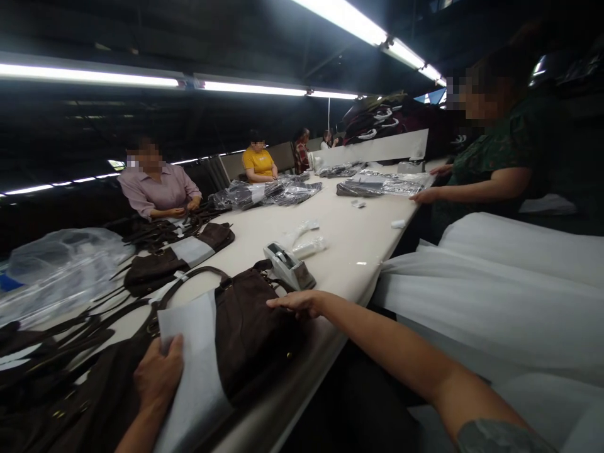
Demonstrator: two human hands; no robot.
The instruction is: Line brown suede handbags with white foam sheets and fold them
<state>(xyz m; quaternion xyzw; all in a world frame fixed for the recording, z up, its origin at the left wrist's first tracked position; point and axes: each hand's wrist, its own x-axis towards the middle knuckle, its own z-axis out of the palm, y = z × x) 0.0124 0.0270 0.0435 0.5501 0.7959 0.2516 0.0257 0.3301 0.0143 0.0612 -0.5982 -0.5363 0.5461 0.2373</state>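
A dark brown handbag (255, 327) lies in front of me at the table edge, its handle arching behind it. A white paper sheet (193, 352) is wrapped across its left part. My left hand (158, 374) grips the left edge of this sheet, with the thumb on top. My right hand (299, 303) is at the bag's right end, palm down, fingers stretched out and touching or just above the brown fabric. Just behind the right hand stands a grey tape dispenser (289, 267). More dark brown bags (89, 390) lie to the left of my left hand.
Across the table (344, 233), another brown bag (155, 270) has a white paper band. Clear plastic bags (66, 264) are heaped at left. Plastic-wrapped bags (382, 184) lie farther back. White sheets (495, 283) are stacked at right. Several co-workers stand around the table.
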